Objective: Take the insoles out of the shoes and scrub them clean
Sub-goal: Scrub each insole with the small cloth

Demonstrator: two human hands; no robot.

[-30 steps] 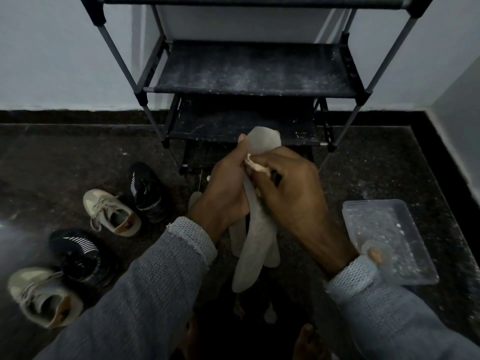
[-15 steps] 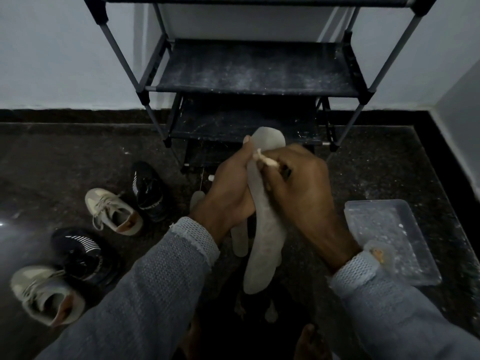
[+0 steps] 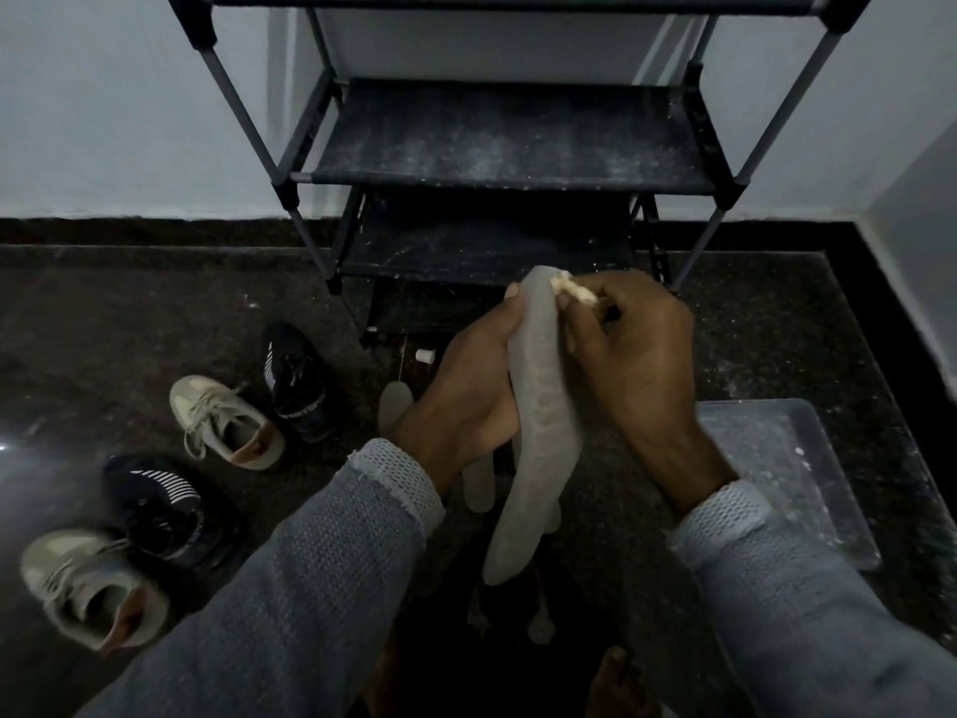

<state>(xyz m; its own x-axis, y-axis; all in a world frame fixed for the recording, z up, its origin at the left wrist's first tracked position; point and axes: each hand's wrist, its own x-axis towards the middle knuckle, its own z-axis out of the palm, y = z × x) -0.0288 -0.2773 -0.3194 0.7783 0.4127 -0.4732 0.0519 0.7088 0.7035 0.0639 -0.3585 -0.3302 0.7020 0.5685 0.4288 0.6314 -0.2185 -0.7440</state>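
**Insole held up, brush at its top end**

Far left, floor: a beige sneaker (image 3: 88, 588), laces loose, opening toward the camera. Just behind and touching it, a black sneaker (image 3: 160, 510) with white stripes on the toe.

Further in: a second beige sneaker (image 3: 225, 419), and beside it a second black sneaker (image 3: 298, 380) with white side stripes. All four stand on the dark speckled floor (image 3: 103, 313).

Centre left: left hand (image 3: 466, 401), grey knit sleeve at the wrist, fingers curled round the left edge of a grey insole (image 3: 536, 432), thumb tip showing near its top. The insole hangs lengthwise between the two hands, upper end level with the rack's lowest shelf, lower end drooping toward the camera. Below the left hand, further insoles (image 3: 394, 409) lie on the floor, partly hidden; their count is hard to make out in the dim light.

Centre back: a black tiered shoe rack (image 3: 507, 142), shelves dusted pale, against the white wall.

Centre right: right hand (image 3: 634, 365) clenched round a small brush (image 3: 572, 290), pale bristle head pressed to the insole's top right edge.

Right, floor: a clear plastic tray (image 3: 792, 469), flecked white, partly behind the right sleeve.

Bottom edge: bare toes (image 3: 619, 671).
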